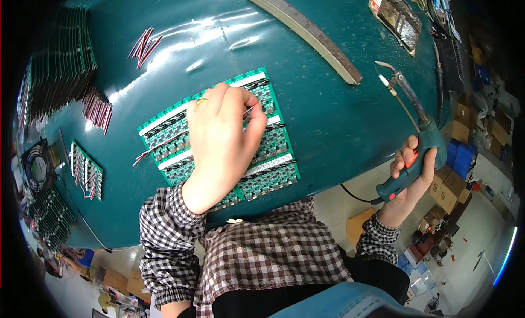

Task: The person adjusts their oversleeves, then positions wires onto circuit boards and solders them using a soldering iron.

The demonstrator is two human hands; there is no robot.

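My left hand (224, 129) reaches over a green circuit board panel (281, 146) lying on the table. Its thumb and forefinger pinch a thin wire (248, 109); part of the wire is hidden by the hand. A reddish and white wire bundle (158, 147) crosses the panel to the left of that hand, its ends sticking out past the panel's edge. In my right hand (414, 167) is a dark green soldering gun (407, 178) with an orange trigger, held off the table's right edge. Its bent metal tip points up and away from the panel.
A long metal bar (306, 31) lies beyond the panel. Stacked boards (60, 61), loose wires (145, 47), a smaller wired board (86, 170) and a fan (39, 167) are on the left. A dirty metal tray (399, 22) sits far right, and a cord hangs from the soldering gun.
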